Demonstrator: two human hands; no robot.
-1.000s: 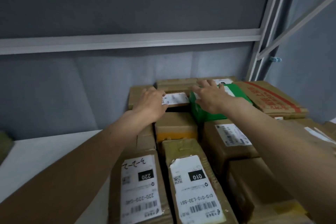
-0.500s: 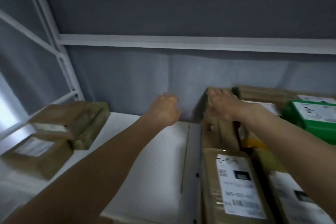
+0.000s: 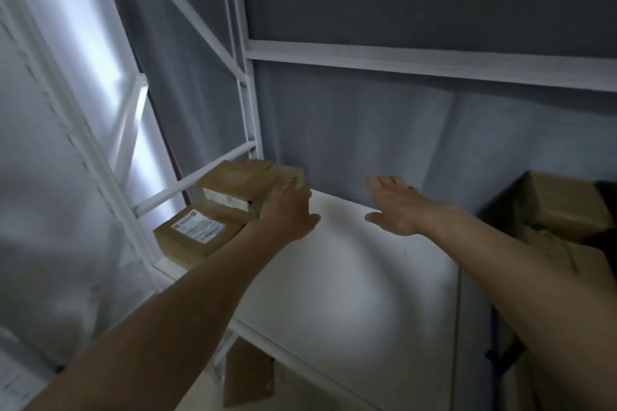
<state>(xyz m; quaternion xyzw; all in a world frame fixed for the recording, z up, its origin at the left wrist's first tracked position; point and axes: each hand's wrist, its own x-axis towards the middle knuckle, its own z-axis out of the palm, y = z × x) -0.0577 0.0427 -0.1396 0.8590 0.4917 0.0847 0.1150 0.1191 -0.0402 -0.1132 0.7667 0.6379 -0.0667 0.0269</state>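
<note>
Two brown cardboard parcels lie at the left end of a white shelf [image 3: 350, 277]: a rear parcel [image 3: 240, 183] with a white label and a front parcel [image 3: 197, 233] with a barcode label. My left hand [image 3: 287, 213] reaches over the shelf with its fingertips at the right edge of the rear parcel, holding nothing. My right hand [image 3: 397, 207] hovers flat and spread above the bare shelf surface, palm down, holding nothing. The picture is blurred by motion.
More brown boxes [image 3: 561, 210] are stacked at the right end of the shelf. White rack posts [image 3: 247, 103] and crossbars frame the left side, with grey fabric behind. A cardboard box [image 3: 247, 374] stands on the level below.
The view has swung left, away from the packed stack of boxes. Both hands have left those boxes and moved left over the bare shelf; the left hand now reaches the parcels at the left.
</note>
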